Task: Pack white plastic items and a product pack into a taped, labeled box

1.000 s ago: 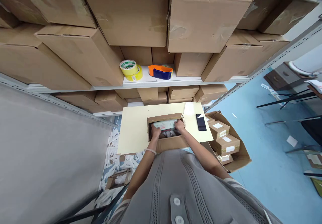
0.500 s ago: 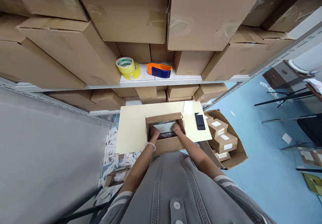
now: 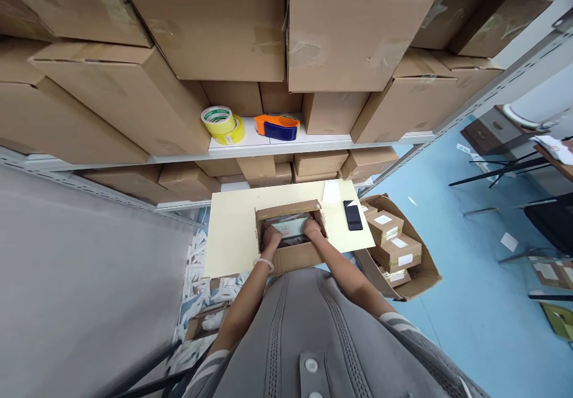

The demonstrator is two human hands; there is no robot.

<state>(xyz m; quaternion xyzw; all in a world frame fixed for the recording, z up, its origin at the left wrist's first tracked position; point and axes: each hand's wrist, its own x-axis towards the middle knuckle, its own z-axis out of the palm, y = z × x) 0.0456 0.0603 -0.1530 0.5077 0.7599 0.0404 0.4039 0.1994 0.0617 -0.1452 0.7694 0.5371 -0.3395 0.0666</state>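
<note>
Pale green, flat rectangular packet (image 3: 290,228) lying inside an open brown cardboard box (image 3: 295,259), with darker contents visible beside it. The person's left hand (image 3: 271,238), with a pale bracelet (image 3: 264,264) at the wrist, is at the packet's left end; the right hand (image 3: 312,227) is at its right end. Both hands are curled, but their fingertips are hidden, so it cannot be told how far they are closed or whether they grip the packet. The box is at the near edge of a cream tabletop (image 3: 233,225). To its right are a white paper sheet (image 3: 331,191) and a black rectangular phone (image 3: 353,215). Beyond, a white shelf (image 3: 331,141) bears yellow tape rolls (image 3: 218,122), an orange-and-blue tape dispenser (image 3: 280,128) and large brown cartons (image 3: 353,34). Right of the table, a big open carton (image 3: 427,270) holds smaller brown parcels (image 3: 398,253) with white labels.
</note>
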